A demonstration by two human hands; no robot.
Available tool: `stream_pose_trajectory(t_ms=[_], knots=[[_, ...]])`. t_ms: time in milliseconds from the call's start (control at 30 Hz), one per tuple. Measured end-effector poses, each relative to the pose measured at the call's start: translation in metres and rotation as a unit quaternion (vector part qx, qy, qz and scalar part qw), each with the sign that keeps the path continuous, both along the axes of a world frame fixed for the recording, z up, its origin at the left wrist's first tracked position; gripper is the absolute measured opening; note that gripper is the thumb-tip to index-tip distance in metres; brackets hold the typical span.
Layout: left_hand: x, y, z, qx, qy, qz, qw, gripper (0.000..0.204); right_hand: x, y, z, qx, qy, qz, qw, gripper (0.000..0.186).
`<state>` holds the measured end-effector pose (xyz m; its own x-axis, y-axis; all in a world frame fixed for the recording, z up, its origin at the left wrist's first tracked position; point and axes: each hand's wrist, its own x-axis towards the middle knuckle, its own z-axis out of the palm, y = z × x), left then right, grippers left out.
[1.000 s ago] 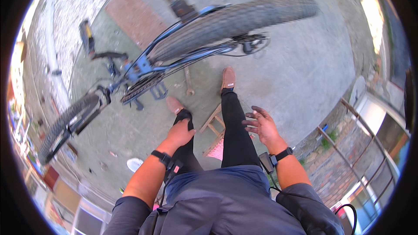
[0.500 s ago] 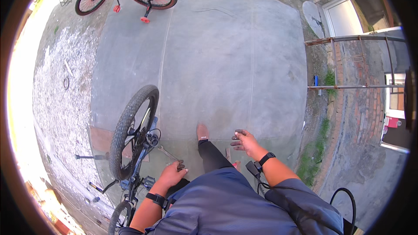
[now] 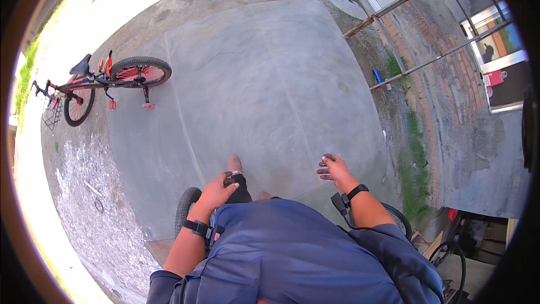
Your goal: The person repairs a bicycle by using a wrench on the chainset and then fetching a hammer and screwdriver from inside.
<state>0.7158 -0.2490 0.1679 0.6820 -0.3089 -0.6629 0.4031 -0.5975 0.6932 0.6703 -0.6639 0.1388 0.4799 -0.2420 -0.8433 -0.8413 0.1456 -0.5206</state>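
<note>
My left hand (image 3: 218, 191) hangs in front of my body with its dark-stained fingers loosely bent and slightly apart, and nothing shows between them. Beside that forearm, a knobby bicycle tyre (image 3: 185, 208) is partly visible; my arm and shirt hide the rest of that bicycle. To the right, my right hand (image 3: 334, 170) is held over the concrete, fingers spread and smudged dark, holding nothing. Below my hands a brown shoe (image 3: 235, 164) stands on the slab, and the tip of the other (image 3: 264, 196) peeks out past my shirt.
A black and red bicycle (image 3: 107, 83) stands at the far left of the concrete slab (image 3: 242, 90). A rusty metal frame (image 3: 394, 14) and a brick-edged wall (image 3: 450, 95) run along the right. A blue object (image 3: 377, 75) lies near grass. A ring (image 3: 99, 206) lies on rough ground.
My view has swung round, so the black and red bicycle appears lower and farther left. The near bicycle is now mostly hidden, and the wrench by my left hand is out of sight.
</note>
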Motion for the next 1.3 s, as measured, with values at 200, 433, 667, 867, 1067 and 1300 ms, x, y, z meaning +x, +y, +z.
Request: stream_pose_trajectory(t_ms=[200,433,667,867,1067,1300], knots=[[0.13,0.001,0.005,-0.004,-0.029,-0.059,0.998,0.055,0.053,0.0,0.024,-0.006,-0.028,-0.084,0.996,0.043],[0.276,-0.065,0.014,0.026,-0.014,-0.125,0.992,0.056,0.109,-0.037,0.01,-0.002,0.023,-0.153,0.988,0.04],[0.423,-0.139,0.013,0.098,-0.014,-0.122,0.988,0.055,0.218,-0.138,-0.021,-0.001,0.057,-0.212,0.976,0.038],[0.544,-0.206,0.03,0.091,-0.008,-0.106,0.99,0.055,0.38,-0.225,0.0,-0.023,-0.012,-0.218,0.976,0.035],[0.696,-0.267,0.009,0.108,-0.021,-0.125,0.986,0.056,0.531,-0.281,-0.005,-0.01,-0.038,-0.216,0.976,0.036],[0.907,-0.35,-0.01,0.12,-0.074,-0.188,0.972,0.054,0.646,-0.336,-0.021,-0.018,0.003,-0.296,0.955,0.037]])
